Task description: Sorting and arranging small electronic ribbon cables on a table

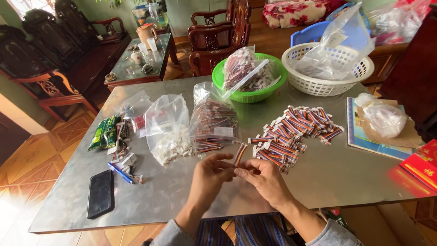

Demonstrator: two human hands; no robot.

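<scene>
Steel table (191, 200) crowded with bags: both hands, left hand (211, 175) and right hand (264, 180), pinch one striped ribbon cable (240, 154) above its near edge. Loose fingertip grip could drop it among the cable pile (291, 132) just beyond.

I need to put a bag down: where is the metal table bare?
Bare: the near right of the table, between the cable pile and red booklet; also the near edge beside the phone. Crowded: around the bags and baskets.
</scene>
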